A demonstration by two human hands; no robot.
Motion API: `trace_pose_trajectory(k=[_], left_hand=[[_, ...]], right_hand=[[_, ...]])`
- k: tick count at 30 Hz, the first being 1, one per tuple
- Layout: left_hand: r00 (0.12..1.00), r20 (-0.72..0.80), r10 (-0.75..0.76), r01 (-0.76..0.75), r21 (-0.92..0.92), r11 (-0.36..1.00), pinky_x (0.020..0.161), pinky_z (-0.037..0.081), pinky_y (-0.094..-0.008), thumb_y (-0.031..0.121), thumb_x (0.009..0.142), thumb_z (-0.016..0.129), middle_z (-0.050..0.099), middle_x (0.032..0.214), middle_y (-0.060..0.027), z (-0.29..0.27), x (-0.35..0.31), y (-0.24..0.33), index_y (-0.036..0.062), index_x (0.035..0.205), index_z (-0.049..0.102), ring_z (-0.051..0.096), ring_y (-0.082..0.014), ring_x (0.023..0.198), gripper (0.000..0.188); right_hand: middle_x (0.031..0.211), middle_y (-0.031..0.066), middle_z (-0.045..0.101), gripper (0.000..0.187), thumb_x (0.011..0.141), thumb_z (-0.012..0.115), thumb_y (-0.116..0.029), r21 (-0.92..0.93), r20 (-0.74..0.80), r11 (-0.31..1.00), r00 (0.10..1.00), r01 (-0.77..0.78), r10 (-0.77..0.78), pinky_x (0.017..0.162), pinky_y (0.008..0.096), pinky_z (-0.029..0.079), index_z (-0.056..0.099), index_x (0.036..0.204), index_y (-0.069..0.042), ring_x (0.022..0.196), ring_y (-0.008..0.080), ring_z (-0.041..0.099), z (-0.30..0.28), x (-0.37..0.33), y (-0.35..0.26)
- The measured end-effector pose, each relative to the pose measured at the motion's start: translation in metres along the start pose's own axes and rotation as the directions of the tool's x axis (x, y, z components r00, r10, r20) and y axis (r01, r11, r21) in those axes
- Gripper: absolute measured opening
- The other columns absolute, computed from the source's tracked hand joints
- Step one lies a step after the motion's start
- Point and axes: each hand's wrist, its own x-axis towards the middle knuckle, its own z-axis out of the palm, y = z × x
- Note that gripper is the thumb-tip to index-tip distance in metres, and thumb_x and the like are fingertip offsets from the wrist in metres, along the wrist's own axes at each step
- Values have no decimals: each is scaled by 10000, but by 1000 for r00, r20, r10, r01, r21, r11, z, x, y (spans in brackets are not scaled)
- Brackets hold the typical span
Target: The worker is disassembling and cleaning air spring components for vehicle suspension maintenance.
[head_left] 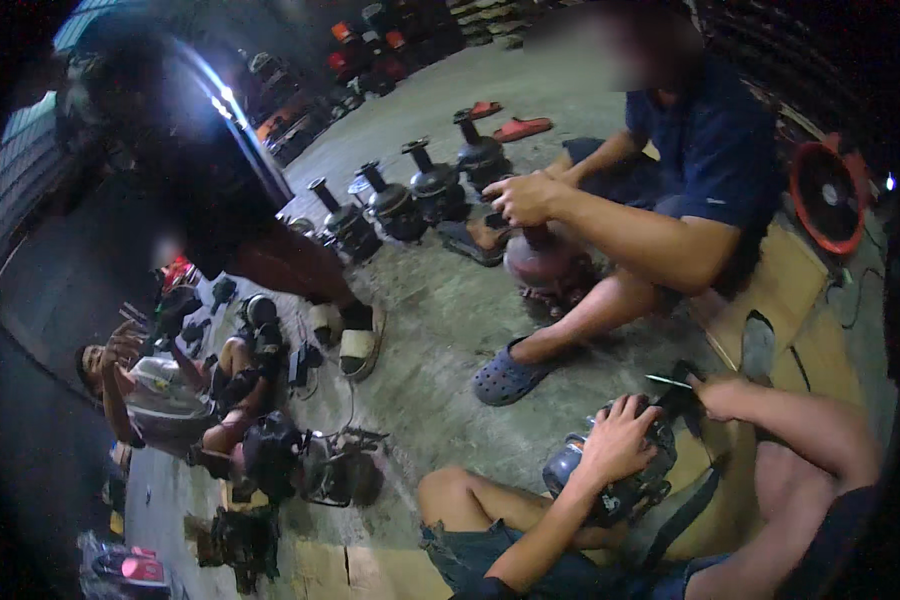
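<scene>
My left hand (620,438) lies over the top of a dark, rounded metal machine unit (562,468), fingers curled around its upper edge. The unit rests between my bent legs, and its underside is hidden. Beside it, to the right, my right hand (718,396) is closed on a thin tool with a bright metal shaft (667,380) pointing left. Its handle is hidden in my fingers, and the exact kind is unclear. Below that hand, a dark strap-like strip (685,510) runs down along the unit.
Opposite me, a seated person (710,170) handles a reddish round machine (545,268). Several dark machines with upright necks (433,185) stand in a row. A person stands at left; another sits near an open-framed machine (335,470). A red-rimmed fan (828,197) stands at right; cardboard (765,290) covers the floor.
</scene>
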Motion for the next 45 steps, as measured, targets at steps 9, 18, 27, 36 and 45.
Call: trace_pose_trajectory(k=[9,18,27,36,45], left_hand=[[999,25,-23,23,20,1000,1076,412,-536,301,801,754,497,1445,-159,-1,1,1,204,1421,530,433,-373,1392,666],[1000,13,-1,0,33,999,1068,422,-531,313,801,749,517,1416,-144,-3,2,2,219,1418,540,443,-358,1387,658],[1000,18,-8,7,32,999,1074,423,-533,330,791,753,504,1437,-135,0,2,0,205,1412,548,441,-354,1390,667],[1000,17,-7,6,37,999,1063,432,-530,331,788,757,506,1437,-118,1,2,-1,207,1403,550,443,-349,1390,660],[999,-36,14,-13,42,999,1044,445,-533,328,793,755,522,1406,-127,3,1,-1,200,1394,557,471,-349,1356,646]], right_hand=[[1071,199,733,705,859,660,-214,-42,-35,999,999,31,-32,780,500,586,444,1512,-58,965,386,727,-26,-5,-6],[1067,189,738,705,827,680,-124,4,-74,1000,997,2,-1,817,508,583,474,1500,-89,1007,370,728,-25,-2,-4],[1074,176,743,518,878,618,-94,-119,-82,993,997,1,-11,809,511,590,560,1393,-77,1011,376,731,-23,2,2],[1001,182,743,215,829,655,-157,-149,-164,987,982,64,-89,794,485,592,759,1004,-83,956,368,738,-8,14,19],[991,192,741,216,821,642,-172,-119,-208,989,972,90,-114,806,506,580,753,980,-75,939,390,733,1,22,26]])
